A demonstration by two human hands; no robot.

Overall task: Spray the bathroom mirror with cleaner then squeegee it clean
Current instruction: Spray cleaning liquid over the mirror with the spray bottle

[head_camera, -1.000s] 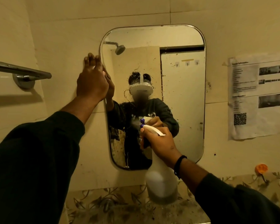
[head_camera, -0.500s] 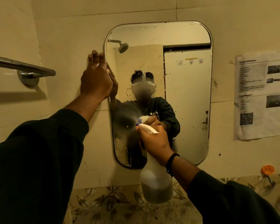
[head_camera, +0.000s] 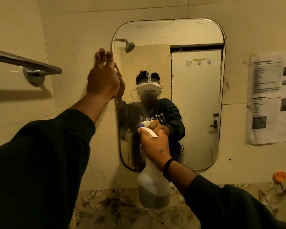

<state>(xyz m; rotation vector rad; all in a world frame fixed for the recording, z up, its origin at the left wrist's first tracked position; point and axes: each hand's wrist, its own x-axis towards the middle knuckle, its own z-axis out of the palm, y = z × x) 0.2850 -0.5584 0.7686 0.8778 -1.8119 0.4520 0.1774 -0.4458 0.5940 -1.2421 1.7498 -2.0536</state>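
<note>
**Spray bottle swings left across the lower glass**

Since half a second ago the spray bottle (head_camera: 153,184) has drifted a little left and a fresh haze of mist hangs on the glass above its nozzle, over the reflected chest. The right hand (head_camera: 153,145) has its fingers curled round the bottle's neck, a finger on the trigger, the nozzle aimed at the mirror (head_camera: 196,96) from close by, which looks like mid-spray. The left hand (head_camera: 103,78) lies flat, fingers straight and together, against the wall at the mirror's left edge, probably to brace the body while leaning in. The mirror hangs on a tiled wall (head_camera: 76,30), speckled with spots and streaked dark along its lower left. A metal rail (head_camera: 25,61) sits to the left, a printed notice (head_camera: 271,100) to the right, a floral-patterned counter (head_camera: 116,207) below. No squeegee is in view
</note>
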